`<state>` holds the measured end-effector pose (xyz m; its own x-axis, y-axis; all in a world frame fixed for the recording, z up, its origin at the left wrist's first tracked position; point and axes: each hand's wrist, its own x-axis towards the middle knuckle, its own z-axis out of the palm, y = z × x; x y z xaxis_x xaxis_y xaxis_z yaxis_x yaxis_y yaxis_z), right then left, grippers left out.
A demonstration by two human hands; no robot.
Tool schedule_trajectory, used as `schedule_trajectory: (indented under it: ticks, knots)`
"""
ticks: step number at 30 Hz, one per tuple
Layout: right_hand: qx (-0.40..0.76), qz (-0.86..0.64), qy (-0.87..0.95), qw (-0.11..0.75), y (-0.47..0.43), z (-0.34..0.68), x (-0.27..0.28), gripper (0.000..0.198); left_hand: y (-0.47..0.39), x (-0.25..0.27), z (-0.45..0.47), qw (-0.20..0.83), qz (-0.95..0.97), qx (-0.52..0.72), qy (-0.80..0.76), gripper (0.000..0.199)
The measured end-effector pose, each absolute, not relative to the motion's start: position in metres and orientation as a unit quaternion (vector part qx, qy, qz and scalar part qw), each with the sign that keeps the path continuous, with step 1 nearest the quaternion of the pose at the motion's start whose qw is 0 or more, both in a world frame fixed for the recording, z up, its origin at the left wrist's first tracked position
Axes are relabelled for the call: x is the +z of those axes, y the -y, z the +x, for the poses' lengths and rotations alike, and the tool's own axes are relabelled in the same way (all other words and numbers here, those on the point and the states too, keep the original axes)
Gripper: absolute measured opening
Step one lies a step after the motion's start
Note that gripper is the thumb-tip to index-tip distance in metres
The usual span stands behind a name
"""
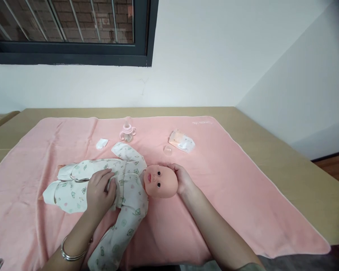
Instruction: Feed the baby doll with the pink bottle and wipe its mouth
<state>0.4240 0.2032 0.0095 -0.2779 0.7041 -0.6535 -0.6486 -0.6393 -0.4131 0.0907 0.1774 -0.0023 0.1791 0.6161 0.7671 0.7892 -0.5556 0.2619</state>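
A baby doll (161, 181) lies on its back on a pink blanket (228, 210), head to the right and feet to the left. It wears white clothes (131, 184) printed with small animals. My left hand (101, 190) is closed on the clothing at the doll's waist, fingers curved and thumb bent toward them. Cupped around the crown of the doll's head is my right hand (182, 178); its fingertips pass partly behind the head and are hidden. One doll sleeve stretches toward the wall, the other toward me.
Beyond the doll are a pink two-handled baby bottle (127, 132), a small white packet (102, 143), a clear round piece (167, 150) and a printed plastic pack (182, 141). The wooden table (274, 162) meets a white wall with a dark-framed window (147, 34).
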Motion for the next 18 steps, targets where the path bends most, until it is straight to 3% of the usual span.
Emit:
schedule_trajectory:
  ticks: [4,10,18]
  knots:
    - [0.791,-0.421,-0.011,0.443,-0.197,0.419,0.014,0.026,-0.179,-0.003,0.091,0.106,-0.754,-0.452,0.464,0.015]
    - [0.802,-0.397,-0.017,0.446,-0.179,0.412,0.002,0.050,-0.179,-0.005,0.093,0.108,-0.747,-0.462,0.466,0.015]
    - [0.770,-0.319,0.035,0.551,-0.165,0.383,-0.040,0.042,-0.178,-0.005,0.093,0.089,-0.727,-0.481,0.483,0.016]
